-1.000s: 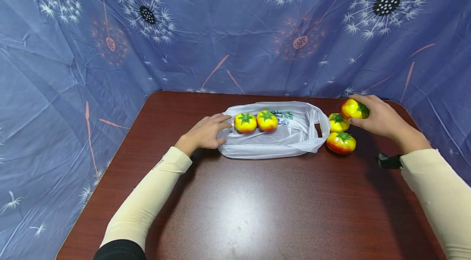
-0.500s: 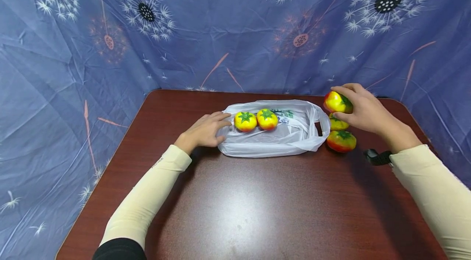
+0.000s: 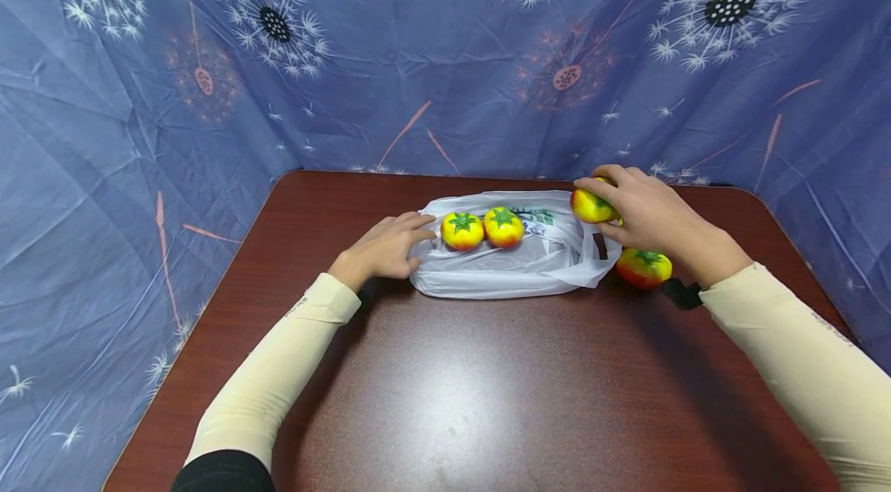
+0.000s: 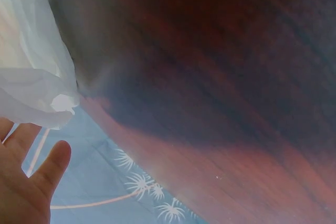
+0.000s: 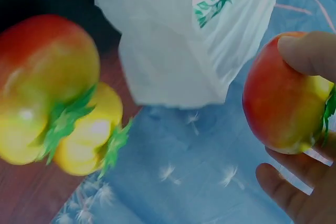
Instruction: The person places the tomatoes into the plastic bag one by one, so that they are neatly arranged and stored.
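A white plastic bag (image 3: pixel 487 285) lies on the table, its mouth spread open. Two yellow-red tomatoes (image 3: pixel 462 231) with green star-shaped leaves sit side by side in its left part. My left hand (image 3: pixel 385 247) rests at the bag's left end, fingers extended against the rim. Over the bag's right end, my right hand (image 3: pixel 657 220) holds another tomato (image 3: pixel 588 206) between thumb and fingers, above the handle. Below and behind that hand, a tomato (image 3: pixel 643 269) is on the table; one more smaller-looking tomato (image 5: pixel 86 140) beside it shows in the right wrist view, mostly hidden in the head view.
The dark reddish-brown table (image 3: pixel 445 368) spreads in front of the bag. A blue dandelion-print cloth (image 3: pixel 390 51) hangs behind and to the sides. The bag's looped handle (image 3: pixel 604 264) stretches right, close to the loose tomatoes.
My right hand has carried its tomato leftward from above the loose tomatoes to over the bag's right end. My left hand and the tomatoes in the bag have stayed put.
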